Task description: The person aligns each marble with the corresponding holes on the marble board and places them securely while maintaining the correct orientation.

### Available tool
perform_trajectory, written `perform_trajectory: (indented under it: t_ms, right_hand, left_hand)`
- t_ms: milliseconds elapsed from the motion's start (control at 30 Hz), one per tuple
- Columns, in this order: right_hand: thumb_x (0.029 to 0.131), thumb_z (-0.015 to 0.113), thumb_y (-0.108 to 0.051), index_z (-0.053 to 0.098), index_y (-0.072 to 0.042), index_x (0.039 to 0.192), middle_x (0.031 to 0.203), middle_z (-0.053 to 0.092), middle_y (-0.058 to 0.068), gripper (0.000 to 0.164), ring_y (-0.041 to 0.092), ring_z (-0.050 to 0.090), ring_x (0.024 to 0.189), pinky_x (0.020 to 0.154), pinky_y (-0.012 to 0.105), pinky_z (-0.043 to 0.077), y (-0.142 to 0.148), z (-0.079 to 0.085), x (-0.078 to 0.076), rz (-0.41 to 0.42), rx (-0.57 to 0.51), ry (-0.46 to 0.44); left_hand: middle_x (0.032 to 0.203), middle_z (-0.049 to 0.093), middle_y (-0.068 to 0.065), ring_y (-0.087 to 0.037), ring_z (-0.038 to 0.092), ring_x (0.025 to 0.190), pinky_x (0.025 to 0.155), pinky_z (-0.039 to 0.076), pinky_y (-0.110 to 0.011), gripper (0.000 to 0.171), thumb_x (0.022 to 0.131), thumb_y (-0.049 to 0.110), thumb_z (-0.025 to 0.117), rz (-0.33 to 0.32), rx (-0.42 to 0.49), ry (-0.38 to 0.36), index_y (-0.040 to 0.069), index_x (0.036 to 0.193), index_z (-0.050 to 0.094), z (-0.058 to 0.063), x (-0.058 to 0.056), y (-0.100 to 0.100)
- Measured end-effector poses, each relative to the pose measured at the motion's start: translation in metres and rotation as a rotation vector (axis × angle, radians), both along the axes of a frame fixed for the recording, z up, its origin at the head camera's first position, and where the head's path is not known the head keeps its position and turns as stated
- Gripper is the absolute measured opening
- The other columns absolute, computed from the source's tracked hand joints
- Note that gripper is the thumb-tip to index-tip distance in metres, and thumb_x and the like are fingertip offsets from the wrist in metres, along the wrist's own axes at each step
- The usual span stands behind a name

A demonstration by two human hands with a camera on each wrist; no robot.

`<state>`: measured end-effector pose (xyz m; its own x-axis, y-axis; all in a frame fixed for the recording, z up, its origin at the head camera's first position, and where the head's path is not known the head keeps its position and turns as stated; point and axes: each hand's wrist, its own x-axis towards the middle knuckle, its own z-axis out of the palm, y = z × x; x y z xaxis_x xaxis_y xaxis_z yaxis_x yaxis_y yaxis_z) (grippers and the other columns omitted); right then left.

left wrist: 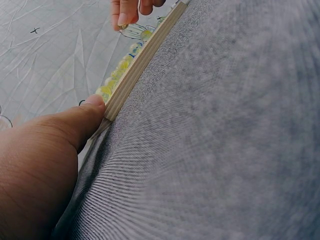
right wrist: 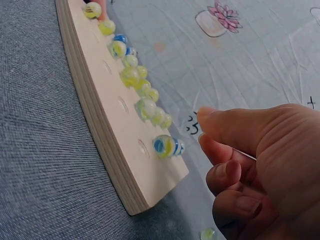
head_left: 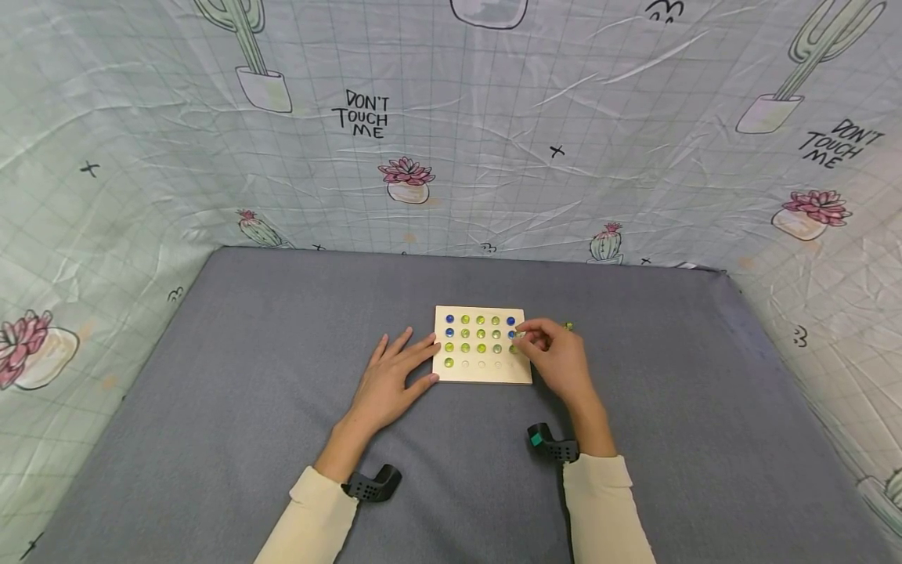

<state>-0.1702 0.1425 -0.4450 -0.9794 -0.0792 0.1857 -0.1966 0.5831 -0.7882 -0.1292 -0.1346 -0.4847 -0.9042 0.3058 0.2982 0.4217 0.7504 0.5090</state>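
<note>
A pale wooden board (head_left: 486, 376) lies on the grey cloth, with rows of green-yellow marbles (head_left: 481, 334) and several blue ones (head_left: 449, 319) on it. Its near row has one marble (head_left: 449, 363) at the left, then bare shallow hollows (right wrist: 123, 105). My left hand (head_left: 386, 388) lies flat with fingers spread, fingertips and thumb at the board's left edge. Over the right edge, my right hand (head_left: 564, 364) pinches a small yellowish marble (left wrist: 123, 26) between thumb and forefinger, its other fingers curled. From the right wrist that marble is hidden behind the thumb.
Right of the board, beyond my right hand, green marbles (head_left: 568, 326) rest on the grey cloth (head_left: 282, 329). A printed cactus curtain (head_left: 479, 188) rises behind the table and along both sides. Each wrist wears a black camera band (head_left: 373, 484).
</note>
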Motion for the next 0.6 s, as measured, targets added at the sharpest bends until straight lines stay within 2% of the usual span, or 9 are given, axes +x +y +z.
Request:
perform_trajectory:
  t_ms: [600]
  right_hand:
    - [0.084,0.076,-0.014,0.071,-0.008,0.096,0.076,0.060,0.000,0.014,0.016,0.050,0.062,0.051,0.024,0.040,-0.023,0.004,0.003,0.090,0.033,-0.013]
  left_hand:
    - [0.143,0.048,0.003,-0.028,0.030,0.139,0.116,0.010,-0.051,0.050,0.091,0.041,0.064,0.008,-0.015,-0.004,0.019,0.136,0.057,0.001,-0.001,0.000]
